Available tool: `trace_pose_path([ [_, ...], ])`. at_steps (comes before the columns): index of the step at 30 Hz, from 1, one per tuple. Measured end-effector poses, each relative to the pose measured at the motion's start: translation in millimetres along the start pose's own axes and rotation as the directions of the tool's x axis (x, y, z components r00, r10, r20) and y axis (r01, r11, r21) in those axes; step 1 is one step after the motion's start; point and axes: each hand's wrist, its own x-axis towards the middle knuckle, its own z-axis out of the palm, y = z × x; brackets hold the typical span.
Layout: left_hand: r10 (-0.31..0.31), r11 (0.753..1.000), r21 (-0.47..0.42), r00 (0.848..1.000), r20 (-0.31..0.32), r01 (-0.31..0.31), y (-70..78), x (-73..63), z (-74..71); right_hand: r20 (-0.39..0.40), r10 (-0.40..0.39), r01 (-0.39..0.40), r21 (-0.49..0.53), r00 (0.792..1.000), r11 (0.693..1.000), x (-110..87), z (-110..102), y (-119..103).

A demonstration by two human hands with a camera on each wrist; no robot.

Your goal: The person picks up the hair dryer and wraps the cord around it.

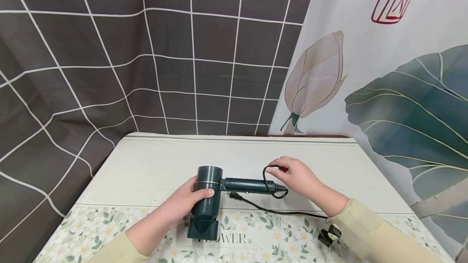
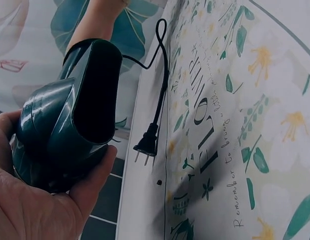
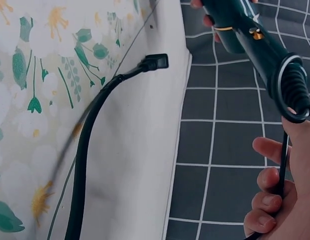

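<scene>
Fingers (image 1: 204,192) around hair dryer (image 1: 205,202) barrel

Head view looks forward-down over table (image 1: 146,165); wrist views sit close, sideways, both sharing hair dryer (image 1: 208,198) and cord (image 1: 278,211).

Table (image 1: 146,165) under a cloth, plain cream up top, flowery toward 6 o'clock. On it: dryer (image 1: 208,202) dead center, cord (image 1: 289,213) trailing to 4 o'clock, plug (image 1: 234,195) beside center.
</scene>
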Motion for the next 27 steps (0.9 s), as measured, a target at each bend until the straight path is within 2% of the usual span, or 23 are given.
trace_pose_path([
  [11, 0.007, 1.000, 0.004, 0.999, 0.034, -0.007, -2.7, 2.5, -1.0, 0.038, 0.028, -0.031, 0.066, 0.999, 0.997, 0.5, 3.1, 1.7],
  [19, 0.013, 1.000, 0.000, 0.999, 0.052, -0.013, -2.9, 3.2, -1.0, 0.083, 0.029, -0.034, 0.064, 0.996, 0.997, 0.2, 3.5, 0.3],
  [24, 0.019, 0.999, -0.042, 0.996, 0.087, -0.015, -3.2, 3.2, -0.2, 0.134, 0.030, -0.042, 0.089, 0.991, 0.995, 0.3, 4.9, 0.4],
  [27, 0.019, 0.997, -0.074, 0.995, 0.095, -0.012, -3.2, 3.4, 0.4, 0.132, -0.003, -0.008, 0.088, 0.991, 0.996, 1.6, 7.7, 1.7],
])
